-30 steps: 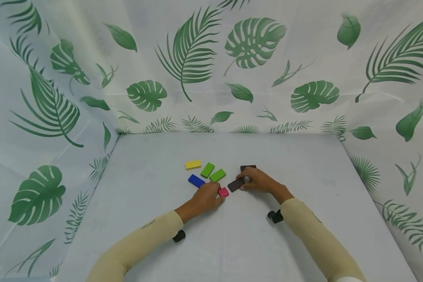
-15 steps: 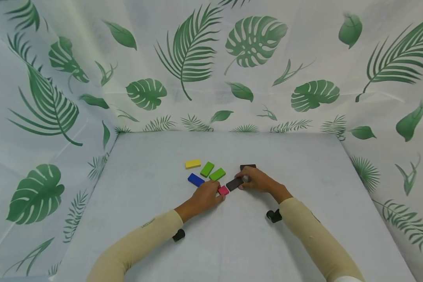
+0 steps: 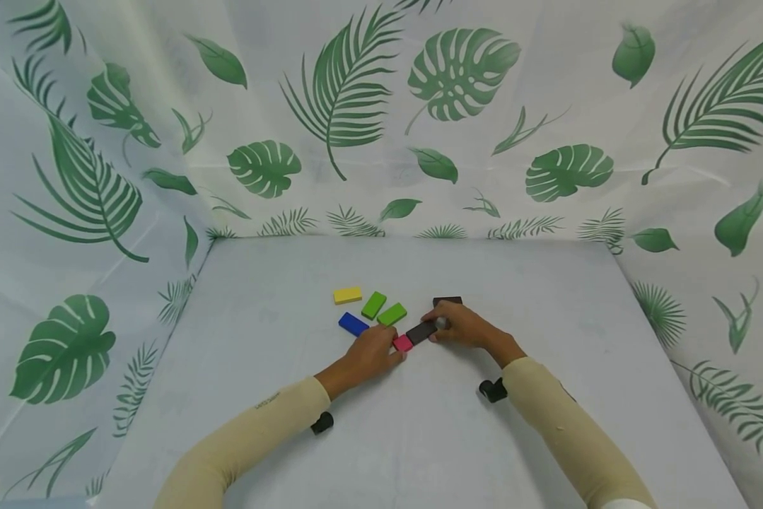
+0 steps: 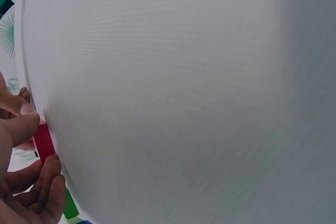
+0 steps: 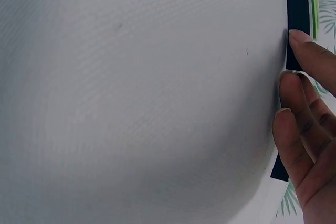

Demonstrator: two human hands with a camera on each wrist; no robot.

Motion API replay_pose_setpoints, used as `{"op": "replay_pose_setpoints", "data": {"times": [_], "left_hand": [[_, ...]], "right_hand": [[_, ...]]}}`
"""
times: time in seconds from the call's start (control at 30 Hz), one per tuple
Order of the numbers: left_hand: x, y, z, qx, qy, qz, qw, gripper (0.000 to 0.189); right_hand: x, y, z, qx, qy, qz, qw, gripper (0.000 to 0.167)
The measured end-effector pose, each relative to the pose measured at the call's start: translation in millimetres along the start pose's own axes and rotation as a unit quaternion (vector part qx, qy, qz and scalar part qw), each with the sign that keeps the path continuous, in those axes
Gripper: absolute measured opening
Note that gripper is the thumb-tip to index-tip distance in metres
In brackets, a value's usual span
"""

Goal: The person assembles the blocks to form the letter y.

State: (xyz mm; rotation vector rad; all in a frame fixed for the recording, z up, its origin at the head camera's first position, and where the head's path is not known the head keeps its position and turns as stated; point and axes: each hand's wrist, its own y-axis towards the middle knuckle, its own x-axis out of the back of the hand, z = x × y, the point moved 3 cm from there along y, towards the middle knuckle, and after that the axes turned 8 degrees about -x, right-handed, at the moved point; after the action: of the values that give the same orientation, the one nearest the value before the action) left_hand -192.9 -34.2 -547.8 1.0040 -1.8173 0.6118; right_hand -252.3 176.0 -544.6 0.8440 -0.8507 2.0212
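I see the right hand [image 3: 465, 326] and left hand [image 3: 370, 353] facing each other, each nearly closed in a pinch. Between them, the right holds a black block [image 3: 421, 333] by the end nearest itself; I'd expect it stiff and light, best taken by its long sides. Touching its other end, the red block [image 3: 403, 343] sits in the left's fingertips, probably smooth, slightly slippery, hardly fragile.

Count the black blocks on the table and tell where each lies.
2: one black block held by the right hand, against the pink block; a second black block just beyond that hand, partly covered. Others may be hidden.
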Motion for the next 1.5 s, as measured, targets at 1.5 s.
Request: {"op": "replay_pose_setpoints", "data": {"times": [1.5], "left_hand": [[1.9, 0.5, 1.8, 0.004, 0.008, 0.003, 1.0000, 0.035]], "right_hand": [[-0.3, 3.1, 1.8, 0.017, -0.001, 0.013, 0.9998, 0.039]]}}
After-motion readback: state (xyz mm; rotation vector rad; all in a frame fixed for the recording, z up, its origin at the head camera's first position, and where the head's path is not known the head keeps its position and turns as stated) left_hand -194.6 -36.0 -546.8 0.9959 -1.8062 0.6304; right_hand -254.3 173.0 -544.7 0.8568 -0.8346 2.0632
